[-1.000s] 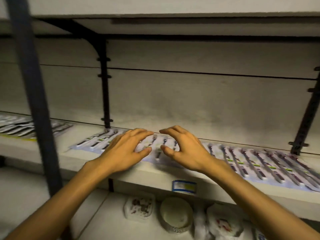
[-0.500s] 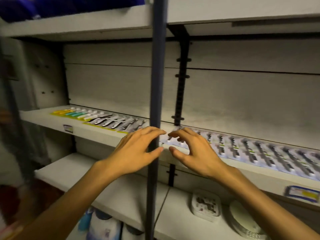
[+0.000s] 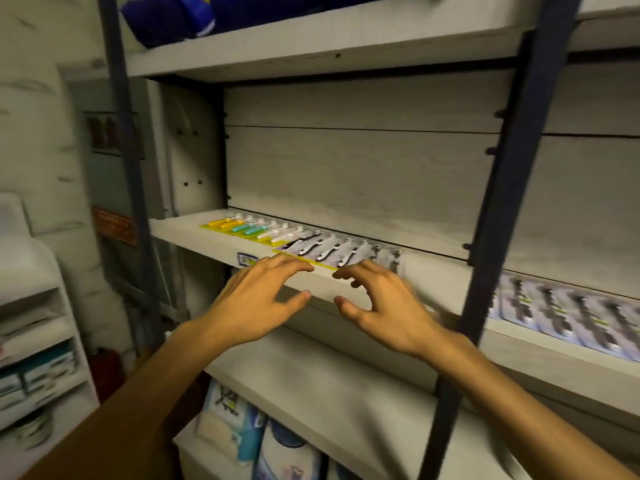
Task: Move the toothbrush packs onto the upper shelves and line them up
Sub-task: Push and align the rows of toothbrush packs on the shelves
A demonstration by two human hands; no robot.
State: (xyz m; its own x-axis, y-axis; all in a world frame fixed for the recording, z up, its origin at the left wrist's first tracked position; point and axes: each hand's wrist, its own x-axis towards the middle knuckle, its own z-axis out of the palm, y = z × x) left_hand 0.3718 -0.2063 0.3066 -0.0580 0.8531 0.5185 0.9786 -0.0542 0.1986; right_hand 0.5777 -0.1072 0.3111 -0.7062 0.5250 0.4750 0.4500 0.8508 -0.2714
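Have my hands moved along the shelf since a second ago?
Yes. Both hands have shifted left along the shelf, past the dark upright post, from the purple packs to the black-and-white packs.

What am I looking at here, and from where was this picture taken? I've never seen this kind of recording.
No machine here: a camera worn on a person's head looks down at their two bare hands. The left hand and right hand hover at the front edge of a shelf, fingers spread, holding nothing. On the shelf lies a row of toothbrush packs, yellow and teal at the left end, black-and-white beside them. More packs lie past the dark upright post.
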